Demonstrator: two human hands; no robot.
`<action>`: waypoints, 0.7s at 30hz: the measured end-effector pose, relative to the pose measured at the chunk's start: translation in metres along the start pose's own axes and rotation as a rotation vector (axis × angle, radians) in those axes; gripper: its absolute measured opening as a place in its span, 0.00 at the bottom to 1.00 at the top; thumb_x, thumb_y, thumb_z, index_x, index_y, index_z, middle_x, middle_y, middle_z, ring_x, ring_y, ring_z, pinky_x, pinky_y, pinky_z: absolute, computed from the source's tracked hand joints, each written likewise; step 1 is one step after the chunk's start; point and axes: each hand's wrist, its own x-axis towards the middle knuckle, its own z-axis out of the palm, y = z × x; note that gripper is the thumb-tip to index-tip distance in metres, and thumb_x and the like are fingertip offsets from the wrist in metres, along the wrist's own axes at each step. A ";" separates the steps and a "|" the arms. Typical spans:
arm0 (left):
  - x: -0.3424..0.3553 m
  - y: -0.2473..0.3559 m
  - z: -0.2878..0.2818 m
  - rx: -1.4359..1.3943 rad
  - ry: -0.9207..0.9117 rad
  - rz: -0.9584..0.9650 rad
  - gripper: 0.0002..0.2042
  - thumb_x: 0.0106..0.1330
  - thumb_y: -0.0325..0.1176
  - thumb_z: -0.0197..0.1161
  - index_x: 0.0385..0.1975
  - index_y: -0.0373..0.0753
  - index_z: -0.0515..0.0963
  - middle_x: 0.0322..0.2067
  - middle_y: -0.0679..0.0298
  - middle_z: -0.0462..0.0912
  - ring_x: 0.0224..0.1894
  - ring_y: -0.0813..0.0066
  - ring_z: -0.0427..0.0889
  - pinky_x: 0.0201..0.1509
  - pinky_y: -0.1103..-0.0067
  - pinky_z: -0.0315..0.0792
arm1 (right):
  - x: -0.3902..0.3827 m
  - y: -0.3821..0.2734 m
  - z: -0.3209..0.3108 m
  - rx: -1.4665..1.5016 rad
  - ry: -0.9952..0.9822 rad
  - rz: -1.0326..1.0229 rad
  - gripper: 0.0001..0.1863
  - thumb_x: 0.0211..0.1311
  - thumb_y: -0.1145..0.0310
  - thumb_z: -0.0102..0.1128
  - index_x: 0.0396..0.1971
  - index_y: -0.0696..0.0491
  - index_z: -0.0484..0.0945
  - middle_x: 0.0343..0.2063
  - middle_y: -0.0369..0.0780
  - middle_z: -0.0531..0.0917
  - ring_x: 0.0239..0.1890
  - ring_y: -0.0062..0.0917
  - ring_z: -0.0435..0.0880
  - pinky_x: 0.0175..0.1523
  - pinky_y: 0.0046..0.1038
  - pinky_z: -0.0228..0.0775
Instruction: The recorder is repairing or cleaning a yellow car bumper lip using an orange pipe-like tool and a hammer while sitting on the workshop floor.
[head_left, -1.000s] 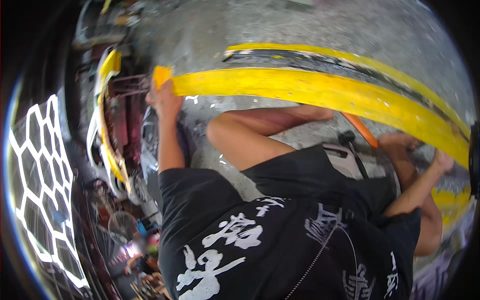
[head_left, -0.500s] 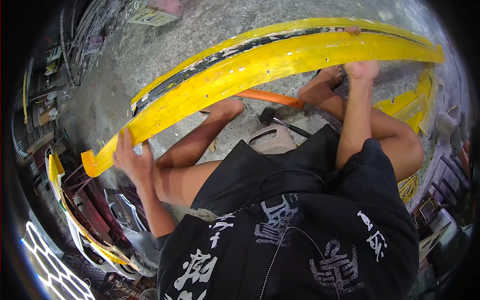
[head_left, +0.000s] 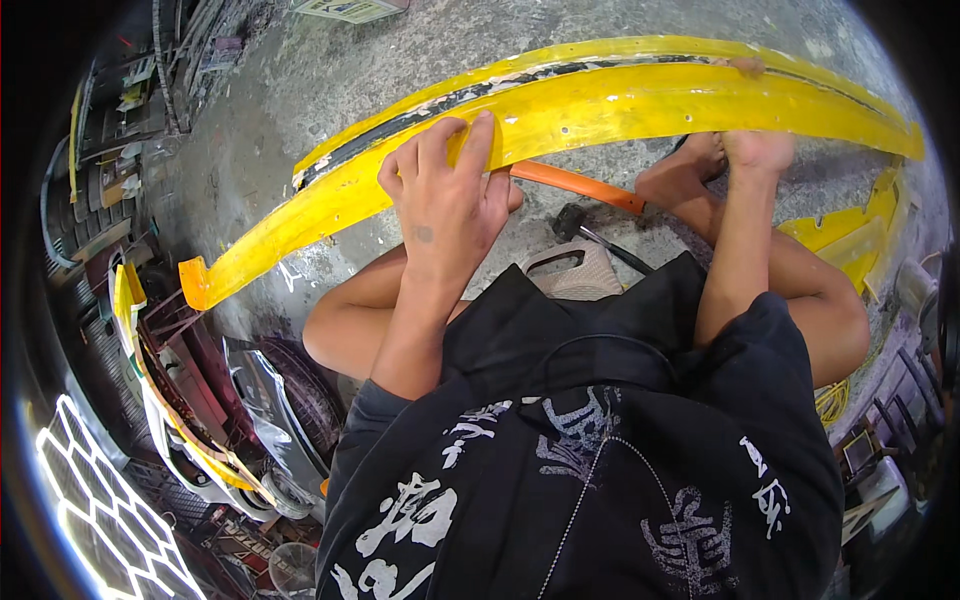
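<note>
A long curved yellow panel (head_left: 620,100), scuffed and with a dark strip along its upper edge, stretches across the concrete floor in front of me. My left hand (head_left: 445,195) presses flat on its middle-left part, fingers spread over the edge. My right hand (head_left: 757,150) rests on the panel's lower edge further right, fingers curled against it. I sit low with bare knees raised and one bare foot (head_left: 690,165) under the panel.
An orange-handled hammer (head_left: 580,195) lies on the floor beneath the panel. A beige low stool (head_left: 570,272) sits between my legs. More yellow panel pieces (head_left: 850,240) lie at right. Car body parts and a rack (head_left: 200,400) crowd the left side.
My left hand has moved from the panel's far left end to its middle. The view has swung, so the panel now sits higher and more centred. My right hand stays on the panel.
</note>
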 end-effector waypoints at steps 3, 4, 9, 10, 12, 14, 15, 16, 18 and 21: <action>-0.001 -0.009 0.007 -0.003 0.025 0.037 0.26 0.49 0.36 0.74 0.54 0.46 0.83 0.49 0.65 0.79 0.53 0.62 0.75 0.61 0.62 0.60 | 0.001 0.009 0.003 -0.009 -0.050 -0.002 0.32 0.75 0.44 0.36 0.55 0.60 0.70 0.44 0.48 0.77 0.50 0.45 0.76 0.70 0.61 0.55; -0.001 -0.012 0.009 -0.006 0.061 0.047 0.26 0.49 0.35 0.73 0.53 0.46 0.83 0.47 0.65 0.80 0.52 0.62 0.75 0.61 0.63 0.61 | 0.001 0.011 0.003 -0.007 -0.051 -0.004 0.32 0.75 0.44 0.36 0.55 0.60 0.70 0.44 0.48 0.77 0.50 0.45 0.76 0.70 0.61 0.55; -0.002 -0.019 0.010 -0.030 0.146 0.038 0.24 0.48 0.32 0.73 0.50 0.45 0.83 0.42 0.66 0.80 0.49 0.63 0.76 0.59 0.65 0.62 | 0.000 0.024 0.010 -0.005 -0.050 -0.010 0.32 0.74 0.44 0.38 0.52 0.62 0.71 0.41 0.47 0.77 0.50 0.44 0.76 0.70 0.59 0.55; -0.001 -0.018 0.009 -0.040 0.144 0.028 0.23 0.47 0.32 0.73 0.49 0.45 0.84 0.42 0.66 0.80 0.49 0.63 0.76 0.59 0.65 0.62 | 0.000 0.026 0.012 0.004 -0.052 -0.006 0.32 0.74 0.44 0.38 0.52 0.62 0.71 0.41 0.47 0.77 0.50 0.44 0.76 0.70 0.59 0.55; 0.000 -0.017 0.007 -0.039 0.143 0.017 0.22 0.47 0.31 0.72 0.47 0.46 0.84 0.42 0.66 0.80 0.49 0.63 0.76 0.59 0.65 0.62 | 0.000 0.026 0.014 0.017 -0.095 0.043 0.32 0.73 0.44 0.39 0.51 0.63 0.71 0.41 0.46 0.76 0.50 0.42 0.76 0.71 0.58 0.54; 0.000 -0.015 0.006 -0.047 0.123 -0.003 0.22 0.46 0.31 0.71 0.46 0.46 0.84 0.42 0.66 0.79 0.50 0.64 0.76 0.60 0.65 0.62 | 0.000 0.026 0.014 0.027 -0.099 0.042 0.32 0.72 0.44 0.39 0.51 0.63 0.71 0.40 0.46 0.76 0.50 0.42 0.76 0.72 0.57 0.54; 0.001 -0.013 0.006 -0.043 0.123 -0.002 0.22 0.46 0.31 0.71 0.46 0.46 0.84 0.42 0.66 0.79 0.50 0.64 0.76 0.60 0.65 0.62 | 0.000 0.025 0.014 0.031 -0.101 0.038 0.33 0.72 0.44 0.39 0.51 0.63 0.71 0.40 0.46 0.76 0.50 0.41 0.76 0.72 0.57 0.54; 0.001 -0.011 0.005 -0.047 0.138 -0.018 0.22 0.46 0.31 0.72 0.46 0.47 0.84 0.43 0.66 0.80 0.50 0.62 0.75 0.60 0.65 0.62 | 0.000 0.026 0.015 0.035 -0.102 0.037 0.33 0.72 0.44 0.39 0.51 0.63 0.71 0.40 0.46 0.76 0.50 0.41 0.76 0.72 0.57 0.54; 0.001 -0.010 0.004 -0.051 0.153 -0.030 0.22 0.46 0.30 0.73 0.46 0.48 0.85 0.44 0.65 0.80 0.51 0.60 0.75 0.61 0.64 0.63 | -0.001 0.025 0.017 0.041 -0.106 0.053 0.32 0.72 0.44 0.40 0.51 0.63 0.71 0.40 0.46 0.76 0.50 0.41 0.76 0.72 0.56 0.54; -0.002 -0.013 0.006 -0.044 0.137 0.034 0.21 0.46 0.30 0.73 0.45 0.49 0.86 0.44 0.66 0.80 0.51 0.61 0.75 0.61 0.64 0.63 | -0.004 0.026 0.020 0.049 -0.114 0.054 0.32 0.71 0.45 0.41 0.50 0.63 0.73 0.41 0.46 0.77 0.50 0.40 0.76 0.72 0.56 0.55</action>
